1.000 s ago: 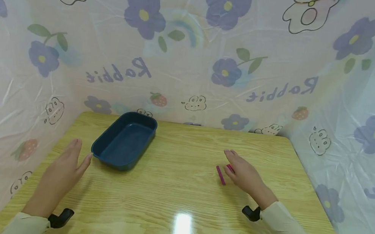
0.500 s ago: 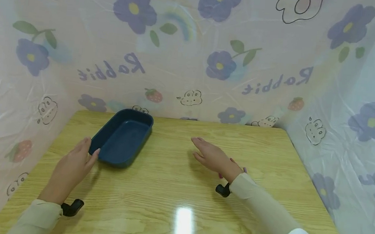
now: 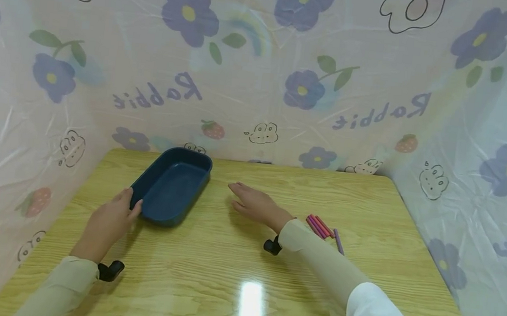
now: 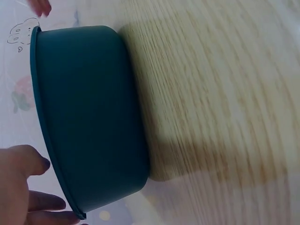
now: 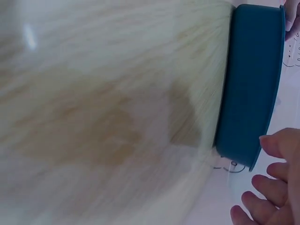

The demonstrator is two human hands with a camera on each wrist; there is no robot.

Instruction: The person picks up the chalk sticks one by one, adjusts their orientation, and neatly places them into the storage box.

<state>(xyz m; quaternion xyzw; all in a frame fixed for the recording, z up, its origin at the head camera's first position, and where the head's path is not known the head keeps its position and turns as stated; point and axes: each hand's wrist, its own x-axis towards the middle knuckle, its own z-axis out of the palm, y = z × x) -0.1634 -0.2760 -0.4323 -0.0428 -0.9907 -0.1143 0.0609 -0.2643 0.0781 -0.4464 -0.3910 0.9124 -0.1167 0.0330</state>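
A dark blue-green rectangular tub (image 3: 171, 190) with rounded corners and a rim stands at the back left of the table. My left hand (image 3: 104, 227) is at its near left corner, thumb and fingertips right at the rim. In the left wrist view that thumb (image 4: 33, 161) shows beside the rim, and the lower fingers overlap the corner. To the right of the tub, my right hand (image 3: 255, 205) hovers over the wood with fingers extended and nothing in it. The right wrist view shows its fingers (image 5: 267, 187) spread, near the tub's end.
Several slim pink and red sticks (image 3: 319, 227) lie together right of my right forearm. One purple stick (image 3: 339, 241) lies just beside them. The wooden table (image 3: 204, 276) ends at a patterned curtain (image 3: 262, 76) at the back and sides.
My right hand has swept left from over the sticks towards the tub, uncovering the sticks. My left hand has moved slightly right and forward to the tub's near corner.
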